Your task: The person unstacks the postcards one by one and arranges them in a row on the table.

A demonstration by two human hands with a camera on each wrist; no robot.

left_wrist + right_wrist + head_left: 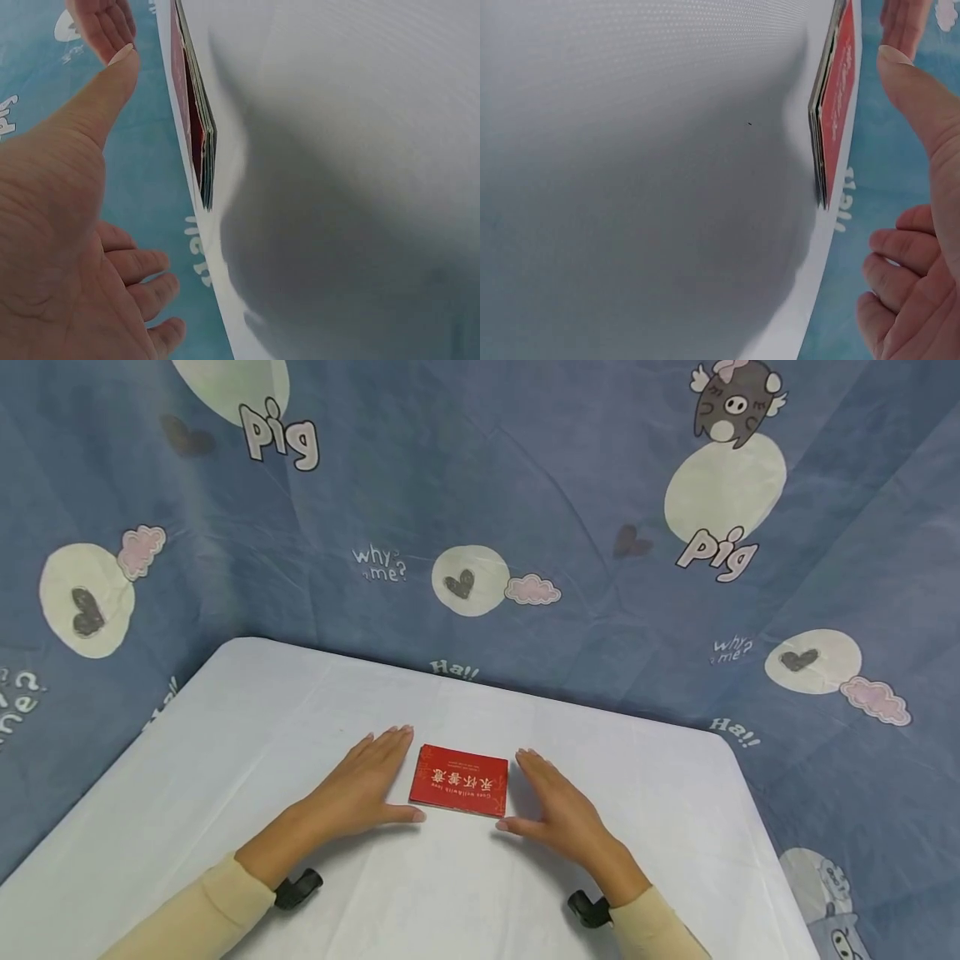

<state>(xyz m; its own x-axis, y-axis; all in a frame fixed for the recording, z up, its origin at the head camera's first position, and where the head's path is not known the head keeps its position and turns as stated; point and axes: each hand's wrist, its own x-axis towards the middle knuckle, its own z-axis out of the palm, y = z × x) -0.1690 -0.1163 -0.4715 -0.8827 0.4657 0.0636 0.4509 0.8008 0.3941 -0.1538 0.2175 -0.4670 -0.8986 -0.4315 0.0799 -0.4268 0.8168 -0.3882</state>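
A thin stack of cards (461, 780) lies on the white table, its red top card printed with pale lettering that appears upside down in the head view. In the left wrist view the layered edges of the stack (201, 127) show. To its left is my left hand (363, 789), fingers extended and thumb spread toward the near corner. My right hand (558, 810) mirrors it on the right, fingertips near the far right corner and thumb by the near right corner. Neither hand holds anything. The right wrist view shows the red face of the stack (836, 105) beside my thumb.
The white cloth-covered table (450, 893) has rounded far corners. Behind and around it hangs a blue fabric (480, 485) printed with pigs, hearts and clouds. Black wrist straps (298, 888) show at the cuffs of the cream sleeves.
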